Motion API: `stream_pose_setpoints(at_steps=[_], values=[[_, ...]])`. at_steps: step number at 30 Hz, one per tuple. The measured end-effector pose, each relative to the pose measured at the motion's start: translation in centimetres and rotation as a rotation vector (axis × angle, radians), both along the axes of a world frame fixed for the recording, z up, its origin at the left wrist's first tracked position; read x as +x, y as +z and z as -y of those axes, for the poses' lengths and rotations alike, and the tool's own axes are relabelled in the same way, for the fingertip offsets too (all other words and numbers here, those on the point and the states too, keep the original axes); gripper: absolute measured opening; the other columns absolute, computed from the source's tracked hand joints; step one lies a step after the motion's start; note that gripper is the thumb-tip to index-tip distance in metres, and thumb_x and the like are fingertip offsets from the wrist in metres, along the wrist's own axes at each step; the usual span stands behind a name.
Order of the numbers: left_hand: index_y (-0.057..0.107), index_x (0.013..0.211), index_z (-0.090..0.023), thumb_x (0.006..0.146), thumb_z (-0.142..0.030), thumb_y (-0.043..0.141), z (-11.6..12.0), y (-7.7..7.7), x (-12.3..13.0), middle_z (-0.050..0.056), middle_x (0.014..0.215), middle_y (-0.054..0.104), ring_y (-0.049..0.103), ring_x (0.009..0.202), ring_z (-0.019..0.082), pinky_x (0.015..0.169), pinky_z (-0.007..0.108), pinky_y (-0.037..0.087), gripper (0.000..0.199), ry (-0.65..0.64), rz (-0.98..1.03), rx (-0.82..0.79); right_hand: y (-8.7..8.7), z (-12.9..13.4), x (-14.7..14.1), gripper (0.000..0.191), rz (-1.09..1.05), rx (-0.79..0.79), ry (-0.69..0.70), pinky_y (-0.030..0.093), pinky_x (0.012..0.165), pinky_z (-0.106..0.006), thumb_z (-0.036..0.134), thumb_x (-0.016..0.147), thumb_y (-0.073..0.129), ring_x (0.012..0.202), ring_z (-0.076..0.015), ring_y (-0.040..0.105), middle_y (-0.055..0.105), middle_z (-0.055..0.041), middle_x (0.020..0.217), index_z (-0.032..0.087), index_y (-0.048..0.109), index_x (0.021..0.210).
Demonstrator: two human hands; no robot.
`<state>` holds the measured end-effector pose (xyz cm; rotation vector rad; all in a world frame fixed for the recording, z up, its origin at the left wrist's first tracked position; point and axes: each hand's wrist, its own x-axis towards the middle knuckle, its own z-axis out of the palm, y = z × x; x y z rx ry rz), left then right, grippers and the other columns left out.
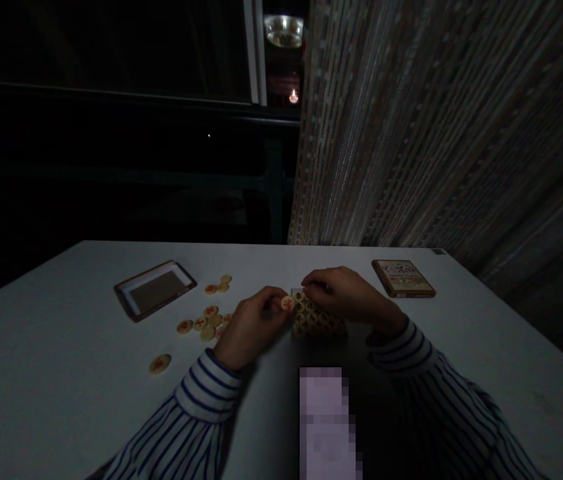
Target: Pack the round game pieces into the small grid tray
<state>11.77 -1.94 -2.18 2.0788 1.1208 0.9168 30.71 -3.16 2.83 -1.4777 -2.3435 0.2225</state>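
Note:
In the head view, my left hand (256, 319) pinches a round Chinese chess piece (288, 303) with a red character between thumb and fingertips. The piece is at the left edge of a block of black-marked chess pieces (310, 319), set in rows in front of me. Over the back right of these rows, my right hand (344, 291) is closed with its fingertips bent down; whatever it grips is hidden. Left of my left hand lie loose red-marked chess pieces (200, 323), some touching. One single piece (160, 364) rests nearer to me.
An open shallow box half (188, 288) lies at the left on the white table (86, 380). A printed box lid (404, 278) is at the right. Three pieces (222, 287) cluster farther back. Behind the table hangs a string curtain (376, 133). A blurred-out patch covers the near middle.

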Motion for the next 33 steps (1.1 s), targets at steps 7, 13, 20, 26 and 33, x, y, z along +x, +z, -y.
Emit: stream_pose_setpoints(at_steps=[7, 13, 20, 26, 33], values=[[0.057, 0.089, -0.018, 0.073, -0.033, 0.055, 0.4, -2.5, 0.7, 0.001, 0.076, 0.064, 0.059, 0.070, 0.012, 0.066, 0.024, 0.048, 0.023, 0.094, 0.175, -0.070, -2.3, 0.0, -0.2, 0.022, -0.140, -0.131, 0.060, 0.038, 0.060, -0.021, 0.026, 0.081, 0.047, 0.069, -0.0111, 0.059, 0.066, -0.0012, 0.078, 0.019, 0.061, 0.094], [0.059, 0.090, -0.019, 0.075, -0.034, 0.053, 0.7, -3.8, 1.0, 0.002, 0.077, 0.065, 0.060, 0.070, 0.013, 0.065, 0.024, 0.048, 0.022, 0.083, 0.184, -0.038, -3.3, -0.2, -0.3, 0.018, -0.167, -0.207, 0.073, 0.039, 0.059, -0.021, 0.027, 0.081, 0.047, 0.066, -0.0107, 0.059, 0.066, 0.0003, 0.076, 0.021, 0.062, 0.090], [0.059, 0.090, -0.019, 0.074, -0.033, 0.055, 0.9, -3.4, 0.9, 0.002, 0.075, 0.065, 0.060, 0.068, 0.013, 0.064, 0.025, 0.049, 0.021, 0.107, 0.149, -0.023, -4.0, -0.2, -0.5, 0.019, -0.288, -0.266, 0.073, 0.042, 0.063, -0.023, 0.031, 0.080, 0.051, 0.075, -0.0129, 0.061, 0.067, -0.0015, 0.083, 0.020, 0.061, 0.092], [0.060, 0.088, -0.020, 0.073, -0.032, 0.056, 1.0, -3.4, 1.1, 0.002, 0.075, 0.065, 0.060, 0.068, 0.013, 0.064, 0.024, 0.049, 0.021, 0.105, 0.191, -0.062, -4.1, -0.3, -0.6, 0.019, -0.346, -0.303, 0.085, 0.043, 0.065, -0.023, 0.028, 0.079, 0.052, 0.077, -0.0129, 0.061, 0.066, -0.0020, 0.086, 0.019, 0.061, 0.093], [0.061, 0.084, -0.016, 0.069, -0.032, 0.058, 1.0, -3.1, 1.3, 0.005, 0.079, 0.067, 0.062, 0.072, 0.015, 0.068, 0.027, 0.050, 0.022, 0.109, 0.358, -0.232, -3.7, -0.3, -0.4, 0.020, -0.320, -0.270, 0.111, 0.042, 0.065, -0.022, 0.028, 0.080, 0.050, 0.075, -0.0117, 0.060, 0.066, -0.0011, 0.083, 0.019, 0.062, 0.093]])
